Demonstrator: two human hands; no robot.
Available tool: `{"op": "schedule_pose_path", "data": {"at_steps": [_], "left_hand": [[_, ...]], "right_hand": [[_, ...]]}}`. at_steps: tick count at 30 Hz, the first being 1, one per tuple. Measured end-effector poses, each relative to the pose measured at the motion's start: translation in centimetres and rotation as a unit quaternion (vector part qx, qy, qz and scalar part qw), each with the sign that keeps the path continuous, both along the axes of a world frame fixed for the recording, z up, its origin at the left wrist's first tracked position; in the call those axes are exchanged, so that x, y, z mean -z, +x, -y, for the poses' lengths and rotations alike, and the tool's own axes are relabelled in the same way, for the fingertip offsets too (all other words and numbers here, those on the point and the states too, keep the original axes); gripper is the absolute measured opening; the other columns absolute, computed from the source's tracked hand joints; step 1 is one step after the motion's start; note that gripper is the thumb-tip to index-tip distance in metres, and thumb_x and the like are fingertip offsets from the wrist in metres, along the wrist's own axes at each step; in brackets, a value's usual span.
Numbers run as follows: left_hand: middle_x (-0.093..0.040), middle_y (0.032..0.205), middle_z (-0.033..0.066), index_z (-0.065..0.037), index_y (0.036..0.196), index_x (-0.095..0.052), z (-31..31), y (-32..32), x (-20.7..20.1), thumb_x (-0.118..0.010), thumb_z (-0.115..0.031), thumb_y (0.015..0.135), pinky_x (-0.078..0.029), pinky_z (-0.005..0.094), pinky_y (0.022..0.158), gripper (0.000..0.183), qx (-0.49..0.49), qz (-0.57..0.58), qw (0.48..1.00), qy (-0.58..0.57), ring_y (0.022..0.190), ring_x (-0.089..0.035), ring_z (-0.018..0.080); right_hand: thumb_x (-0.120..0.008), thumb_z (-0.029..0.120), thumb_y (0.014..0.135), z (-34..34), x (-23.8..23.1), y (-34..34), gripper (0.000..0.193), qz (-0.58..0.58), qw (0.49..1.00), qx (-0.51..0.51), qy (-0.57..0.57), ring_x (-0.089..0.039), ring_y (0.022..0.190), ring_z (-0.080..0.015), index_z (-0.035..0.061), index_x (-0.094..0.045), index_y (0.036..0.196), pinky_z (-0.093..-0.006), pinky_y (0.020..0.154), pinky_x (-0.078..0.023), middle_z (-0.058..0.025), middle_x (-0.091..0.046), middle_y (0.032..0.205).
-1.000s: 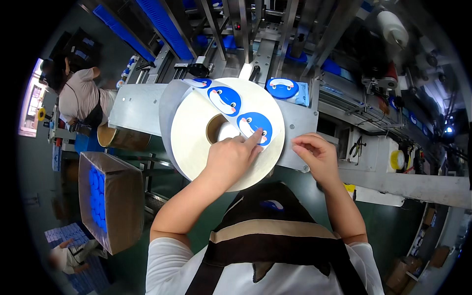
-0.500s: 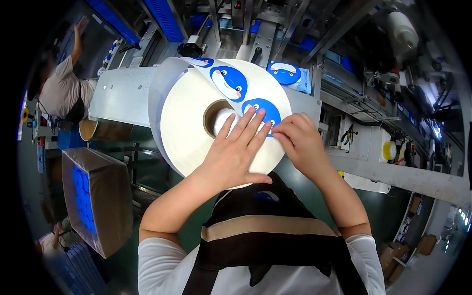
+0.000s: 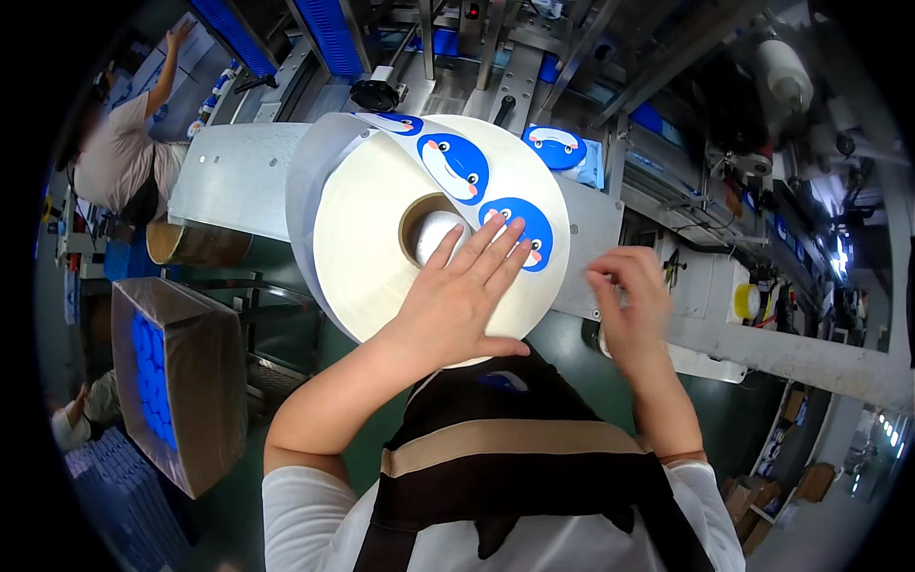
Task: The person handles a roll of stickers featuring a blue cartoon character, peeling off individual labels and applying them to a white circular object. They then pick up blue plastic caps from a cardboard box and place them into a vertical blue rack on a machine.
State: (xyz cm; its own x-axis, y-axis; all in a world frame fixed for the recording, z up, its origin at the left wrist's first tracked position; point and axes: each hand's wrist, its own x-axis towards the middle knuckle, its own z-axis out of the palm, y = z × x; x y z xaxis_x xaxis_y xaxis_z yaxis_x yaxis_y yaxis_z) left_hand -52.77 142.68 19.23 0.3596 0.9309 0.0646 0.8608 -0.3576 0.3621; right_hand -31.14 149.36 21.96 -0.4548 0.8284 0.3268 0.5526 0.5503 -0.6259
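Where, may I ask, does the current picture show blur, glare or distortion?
Head view: the right hand looks motion-blurred, the left hand on the label roll sharper; head view: a bright light glares at far right; head view: fisheye curvature, with black corners.

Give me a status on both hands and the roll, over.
Left hand spread on white roll; right hand clear of it, curled, grip unclear. Nearest blue sticker partly covered by left hand.

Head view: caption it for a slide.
Left hand spread over a round cream roll of blue oval stickers; right hand apart.
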Motion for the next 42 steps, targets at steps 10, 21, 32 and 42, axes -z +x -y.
{"op": "schedule_pose_path", "data": {"at_steps": [10,21,32,42], "left_hand": [[-0.028,0.150,0.0159,-0.002,0.143,-0.032,-0.1,0.1,-0.2,-0.067,-0.065,0.069,-0.021,0.0503,0.111,0.103,0.003,0.002,1.000,0.008,0.142,-0.022,0.0306],[-0.028,0.151,0.0151,-0.002,0.143,-0.032,0.0,0.0,0.0,-0.066,-0.064,0.071,-0.022,0.0510,0.111,0.101,0.001,0.006,1.000,0.005,0.142,-0.022,0.0301],[-0.028,0.150,0.0150,0.000,0.143,-0.031,-0.1,0.1,-0.1,-0.065,-0.064,0.071,-0.021,0.0507,0.111,0.102,0.007,-0.005,1.000,0.012,0.142,-0.022,0.0303],[-0.028,0.150,0.0150,0.000,0.142,-0.031,0.1,-0.1,0.1,-0.065,-0.063,0.072,-0.021,0.0507,0.111,0.101,0.000,-0.005,1.000,0.014,0.142,-0.022,0.0296]], "right_hand": [[-0.067,0.007,0.078,-1.3,3.0,-2.8,0.009,-0.002,0.996,-0.087,0.022,-0.055,0.084,-0.0280,0.0043,-0.061,0.084,-0.0360,0.073,-0.045,-0.0086,-0.058,0.086],[-0.067,0.006,0.078,0.0,1.4,-0.8,0.010,0.011,0.999,0.000,0.042,-0.054,0.085,-0.0287,0.0038,-0.061,0.086,-0.0364,0.073,-0.045,-0.0093,-0.058,0.088],[-0.068,0.006,0.078,-1.2,2.5,-2.4,0.009,0.026,0.998,-0.050,0.030,-0.055,0.084,-0.0278,0.0046,-0.062,0.084,-0.0352,0.072,-0.045,-0.0083,-0.058,0.086],[-0.067,0.007,0.078,-0.3,1.1,-1.9,0.010,-0.029,1.000,0.000,0.005,-0.054,0.084,-0.0288,0.0043,-0.061,0.085,-0.0370,0.073,-0.045,-0.0095,-0.058,0.085]]}}
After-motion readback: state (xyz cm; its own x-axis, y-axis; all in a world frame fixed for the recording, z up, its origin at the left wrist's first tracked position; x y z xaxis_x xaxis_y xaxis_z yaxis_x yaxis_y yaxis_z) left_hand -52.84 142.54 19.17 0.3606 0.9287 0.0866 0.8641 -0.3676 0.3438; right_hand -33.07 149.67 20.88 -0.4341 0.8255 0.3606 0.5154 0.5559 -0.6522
